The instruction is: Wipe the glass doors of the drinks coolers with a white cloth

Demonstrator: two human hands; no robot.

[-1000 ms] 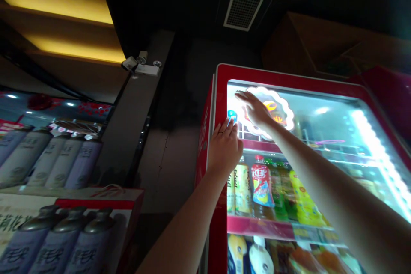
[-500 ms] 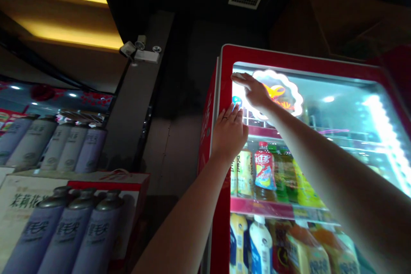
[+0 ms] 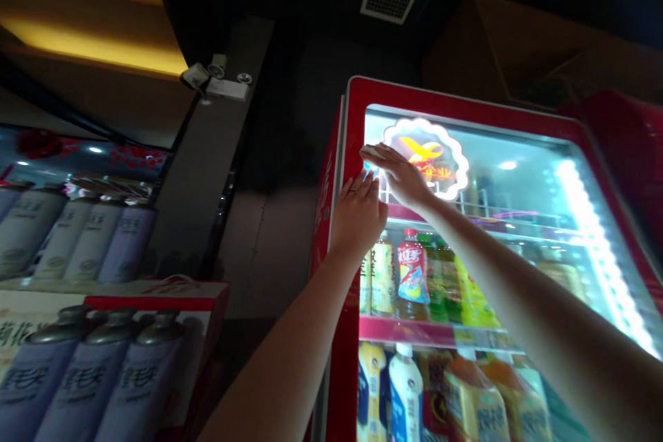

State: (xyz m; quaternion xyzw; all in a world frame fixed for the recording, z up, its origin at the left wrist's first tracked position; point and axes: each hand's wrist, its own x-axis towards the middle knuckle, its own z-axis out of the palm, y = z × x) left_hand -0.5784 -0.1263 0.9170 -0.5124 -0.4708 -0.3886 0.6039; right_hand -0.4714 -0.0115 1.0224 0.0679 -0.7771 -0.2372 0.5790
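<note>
My left hand (image 3: 359, 215) lies flat against the red left door frame and glass edge of a drinks fridge (image 3: 466, 98), its fingers stretched upward and a ring on one of them. Just above and to its right, my right hand (image 3: 396, 171) is flat at the upper left of the glass door, fingers extended to the left. A small pale patch shows along its fingertips; what it is I cannot make out. Beside the right hand, a glowing scalloped sign (image 3: 427, 159) shows at the glass. Bottles stand inside, among them a red-labelled bottle (image 3: 413, 273) below the hands.
At left, tall purple cans (image 3: 142, 376) stand in front of a red and white carton (image 3: 217, 297), with more cans (image 3: 127, 242) above. A large brown box (image 3: 518, 48) sits above the fridge. An emergency light (image 3: 226, 88) hangs on the grey pillar.
My right hand has slid down and slightly left over the glass, closer to my left hand. The left hand stays at the door frame. My view has shifted a little to the right.
</note>
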